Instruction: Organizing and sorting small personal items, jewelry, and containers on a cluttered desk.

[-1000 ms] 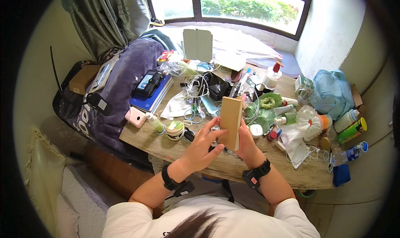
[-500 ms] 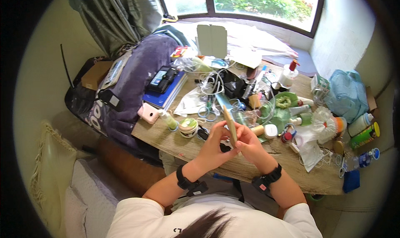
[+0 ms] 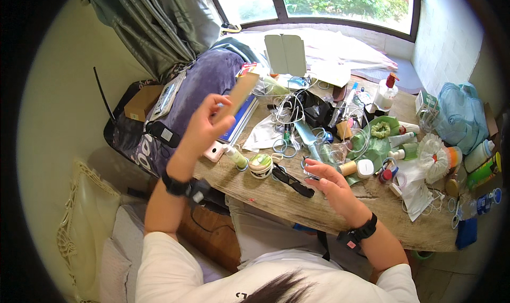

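Observation:
My left hand is raised over the left side of the table, closed around a flat, tan, oblong piece. Its exact kind does not show. Fingers apart, my right hand hovers at the front of the table with nothing gripped in it. Just left of that hand lies what looks like a folded pair of black glasses. Beside them stand a white round jar with a green top and a small pump bottle. A pink phone-like item rests below my left hand, and a blue folder is partly hidden behind it.
Clutter covers the wooden table: a blue comb, white cables, a green scrunchie and a pump bottle with a red top. A folding mirror-like panel stands at the back. Blue bag at right.
My hands have parted. The left one has carried the tan piece up and to the left; the right has opened and moved slightly right. The black glasses are now uncovered.

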Action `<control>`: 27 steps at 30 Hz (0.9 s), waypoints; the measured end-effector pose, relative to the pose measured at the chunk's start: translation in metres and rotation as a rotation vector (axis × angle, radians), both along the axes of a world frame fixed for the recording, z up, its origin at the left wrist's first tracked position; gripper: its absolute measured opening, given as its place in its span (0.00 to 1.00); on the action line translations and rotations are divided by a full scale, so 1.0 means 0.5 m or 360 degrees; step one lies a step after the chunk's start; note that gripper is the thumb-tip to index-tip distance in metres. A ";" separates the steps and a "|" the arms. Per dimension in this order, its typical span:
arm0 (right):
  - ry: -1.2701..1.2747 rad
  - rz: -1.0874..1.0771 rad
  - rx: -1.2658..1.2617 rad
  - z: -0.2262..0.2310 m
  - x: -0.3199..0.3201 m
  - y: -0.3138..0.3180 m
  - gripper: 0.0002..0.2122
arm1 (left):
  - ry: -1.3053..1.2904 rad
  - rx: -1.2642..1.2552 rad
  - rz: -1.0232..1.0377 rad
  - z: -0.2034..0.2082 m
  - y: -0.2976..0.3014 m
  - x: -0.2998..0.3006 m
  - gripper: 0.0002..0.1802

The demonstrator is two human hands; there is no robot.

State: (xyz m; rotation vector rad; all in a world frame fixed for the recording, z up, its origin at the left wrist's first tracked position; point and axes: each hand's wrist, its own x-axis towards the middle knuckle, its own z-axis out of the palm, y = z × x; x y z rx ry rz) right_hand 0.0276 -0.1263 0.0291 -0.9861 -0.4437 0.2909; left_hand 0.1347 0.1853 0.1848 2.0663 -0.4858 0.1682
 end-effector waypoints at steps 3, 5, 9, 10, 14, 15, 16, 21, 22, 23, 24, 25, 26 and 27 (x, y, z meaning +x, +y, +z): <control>0.0051 -0.0030 0.0017 0.000 0.004 0.001 0.16 | 0.0061 0.0399 0.0300 -0.010 0.079 0.105 0.19; 0.0069 -0.0030 0.0034 0.013 0.000 0.003 0.14 | -0.0026 0.0563 0.0389 -0.062 0.164 0.184 0.20; 0.0087 -0.0079 0.0056 -0.006 0.015 -0.007 0.12 | -0.0289 0.1048 0.0599 -0.111 0.176 0.231 0.21; 0.0085 -0.0071 0.0053 -0.009 0.018 -0.010 0.12 | -0.0285 0.1046 0.0583 -0.122 0.176 0.239 0.21; 0.0078 -0.0096 -0.0013 -0.011 0.022 -0.005 0.12 | -0.0364 0.1104 0.0726 -0.160 0.200 0.268 0.20; 0.0085 -0.0101 -0.0015 -0.013 0.023 -0.006 0.12 | -0.0350 0.1102 0.0728 -0.167 0.199 0.273 0.21; 0.0086 -0.0103 -0.0030 -0.016 0.023 -0.006 0.12 | -0.0336 0.1101 0.0732 -0.174 0.200 0.277 0.21; 0.0131 -0.0115 -0.0059 -0.020 0.022 -0.006 0.12 | 0.0042 0.1213 0.0381 -0.199 0.204 0.284 0.26; 0.0118 -0.0110 -0.0040 -0.020 0.022 -0.004 0.12 | 0.0025 0.1155 0.0322 -0.199 0.211 0.282 0.28; 0.0105 -0.0104 -0.0020 -0.021 0.022 -0.002 0.12 | -0.0070 0.1295 0.0292 -0.205 0.227 0.284 0.33; 0.0111 -0.0104 -0.0021 -0.023 0.023 -0.002 0.12 | -0.0064 0.1295 0.0291 -0.203 0.229 0.284 0.33; 0.0117 -0.0092 -0.0029 -0.025 0.023 -0.002 0.11 | 0.0025 0.1267 0.0240 -0.201 0.231 0.286 0.33; 0.0124 -0.0081 -0.0037 -0.027 0.023 -0.002 0.11 | 0.0113 0.1238 0.0189 -0.201 0.231 0.286 0.34; 0.0126 -0.0079 -0.0035 -0.028 0.023 -0.001 0.11 | 0.0116 0.1239 0.0190 -0.204 0.234 0.285 0.34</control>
